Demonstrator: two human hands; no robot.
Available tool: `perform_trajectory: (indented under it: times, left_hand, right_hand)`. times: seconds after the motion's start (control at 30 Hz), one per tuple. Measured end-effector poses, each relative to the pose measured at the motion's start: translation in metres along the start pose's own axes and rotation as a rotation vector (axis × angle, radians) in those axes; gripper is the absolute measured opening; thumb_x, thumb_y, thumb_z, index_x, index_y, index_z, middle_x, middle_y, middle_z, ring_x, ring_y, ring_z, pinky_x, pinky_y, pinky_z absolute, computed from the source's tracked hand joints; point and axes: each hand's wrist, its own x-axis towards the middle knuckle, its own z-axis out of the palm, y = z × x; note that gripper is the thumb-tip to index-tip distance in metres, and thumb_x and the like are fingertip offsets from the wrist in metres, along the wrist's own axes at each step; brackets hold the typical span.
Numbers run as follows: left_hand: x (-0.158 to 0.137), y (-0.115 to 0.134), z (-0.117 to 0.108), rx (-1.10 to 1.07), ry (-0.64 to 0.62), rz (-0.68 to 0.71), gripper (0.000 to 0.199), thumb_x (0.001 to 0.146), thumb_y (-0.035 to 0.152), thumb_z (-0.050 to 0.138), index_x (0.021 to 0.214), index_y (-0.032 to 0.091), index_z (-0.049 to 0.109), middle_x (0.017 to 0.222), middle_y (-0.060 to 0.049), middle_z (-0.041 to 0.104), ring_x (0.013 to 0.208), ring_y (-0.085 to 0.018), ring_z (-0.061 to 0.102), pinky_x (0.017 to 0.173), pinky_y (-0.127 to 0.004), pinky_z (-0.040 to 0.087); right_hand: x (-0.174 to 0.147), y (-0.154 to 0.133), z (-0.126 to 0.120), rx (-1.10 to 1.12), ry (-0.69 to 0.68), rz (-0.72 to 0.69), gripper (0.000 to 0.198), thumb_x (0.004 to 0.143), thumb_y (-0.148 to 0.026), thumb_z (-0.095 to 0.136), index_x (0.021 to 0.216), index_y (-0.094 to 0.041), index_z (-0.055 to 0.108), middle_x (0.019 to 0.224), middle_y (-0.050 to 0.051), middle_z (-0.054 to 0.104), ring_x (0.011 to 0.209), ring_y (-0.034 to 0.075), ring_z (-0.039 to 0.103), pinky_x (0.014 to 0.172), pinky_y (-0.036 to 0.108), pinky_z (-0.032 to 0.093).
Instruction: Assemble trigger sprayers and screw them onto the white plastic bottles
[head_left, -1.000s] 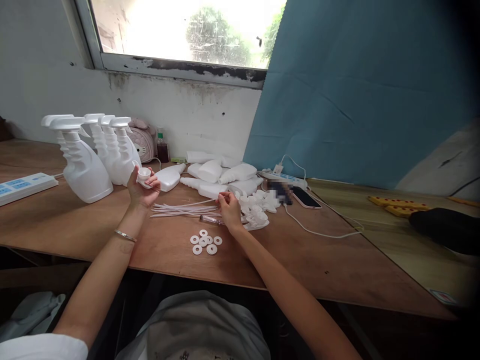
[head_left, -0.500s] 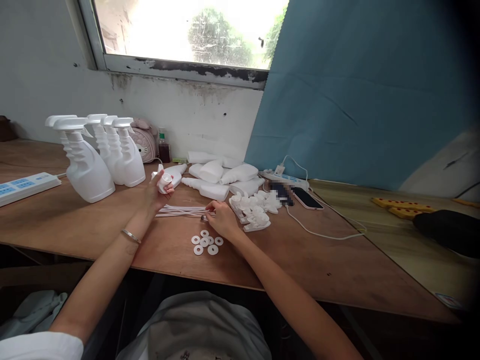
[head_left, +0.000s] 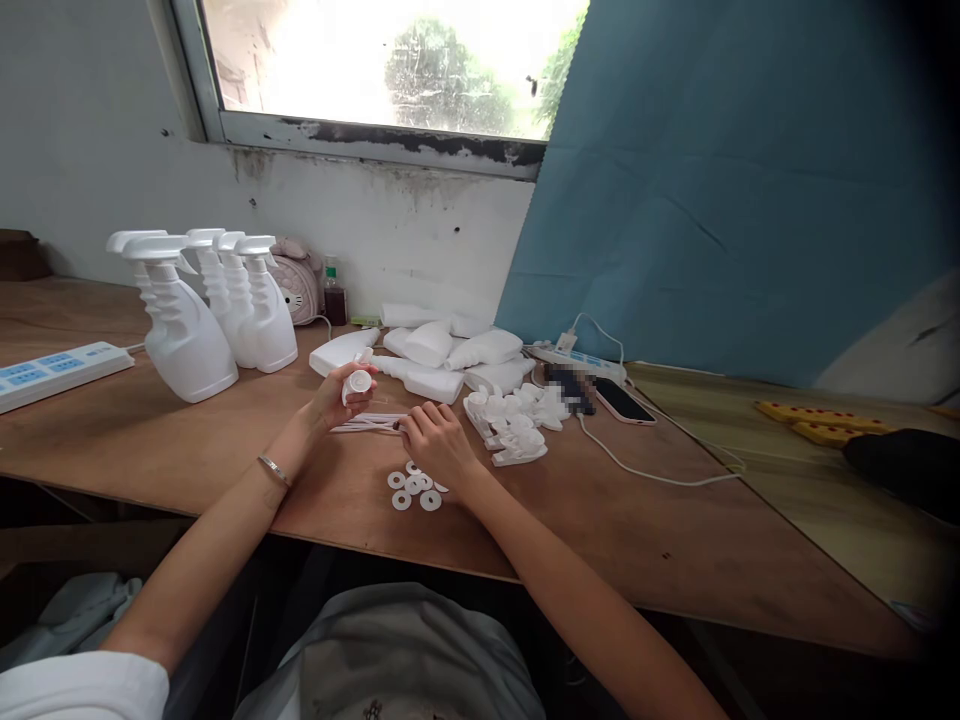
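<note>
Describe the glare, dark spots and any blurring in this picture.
In the head view, glare whites out much of the window; the picture's right edge fades to black; below the table, shadow hides detail; a pixelated patch sits beside the phone; the small white part in the left hand shows little fine detail.

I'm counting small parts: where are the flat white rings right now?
In the head view, the flat white rings lie clustered on the table slightly left of the picture's middle, between the right hand and the table's near edge.
</note>
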Motion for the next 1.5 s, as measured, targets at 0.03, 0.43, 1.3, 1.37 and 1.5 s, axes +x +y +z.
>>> perform_trajectory:
  times: [0.03, 0.43, 1.3, 1.37, 1.5]
  left_hand:
    - [0.001, -0.001, -0.001, 0.004, -0.009, -0.004, 0.024, 0.08, 0.014, 0.038, 0.071, 0.009, 0.059, 0.052, -0.007, 0.059, 0.025, -0.004, 0.031, 0.025, -0.013, 0.021]
    - [0.002, -0.012, 0.001, 0.109, -0.102, -0.15, 0.017, 0.077, 0.015, 0.042, 0.076, 0.01, 0.058, 0.051, -0.002, 0.051, 0.024, -0.001, 0.026, 0.024, -0.012, 0.017]
    - [0.007, -0.021, -0.003, 0.138, -0.102, -0.188, 0.015, 0.078, 0.019, 0.046, 0.078, 0.01, 0.058, 0.046, 0.001, 0.048, 0.025, -0.003, 0.029, 0.024, -0.012, 0.019]
    - [0.008, -0.021, -0.003, 0.124, -0.101, -0.183, 0.016, 0.079, 0.019, 0.045, 0.077, 0.009, 0.058, 0.047, 0.0, 0.048, 0.026, -0.002, 0.03, 0.025, -0.011, 0.02]
    - [0.008, -0.022, -0.003, 0.1, -0.11, -0.183, 0.018, 0.079, 0.018, 0.043, 0.075, 0.008, 0.058, 0.047, 0.0, 0.048, 0.025, -0.002, 0.03, 0.025, -0.011, 0.021]
  right_hand:
    - [0.0, -0.003, -0.002, -0.004, 0.032, -0.047, 0.018, 0.089, -0.016, 0.038, 0.087, -0.014, 0.056, 0.084, 0.009, 0.062, 0.08, 0.021, 0.053, 0.069, 0.036, 0.04]
    - [-0.001, -0.022, -0.024, 0.03, 0.781, -0.615, 0.012, 0.084, -0.019, 0.052, 0.078, -0.025, 0.044, 0.092, -0.002, 0.069, 0.073, 0.009, 0.059, 0.07, 0.022, 0.056]
    - [0.002, -0.019, -0.017, 0.039, 0.692, -0.382, 0.021, 0.081, -0.009, 0.053, 0.099, -0.019, 0.047, 0.097, 0.007, 0.066, 0.095, 0.017, 0.061, 0.079, 0.03, 0.052]
    - [0.001, -0.018, -0.016, 0.057, 0.645, -0.355, 0.017, 0.082, -0.008, 0.05, 0.093, -0.02, 0.047, 0.099, 0.009, 0.065, 0.098, 0.018, 0.06, 0.078, 0.032, 0.052]
    - [0.001, -0.018, -0.014, 0.107, 0.597, -0.327, 0.014, 0.079, -0.006, 0.042, 0.082, -0.019, 0.042, 0.097, 0.011, 0.063, 0.1, 0.021, 0.059, 0.07, 0.031, 0.053]
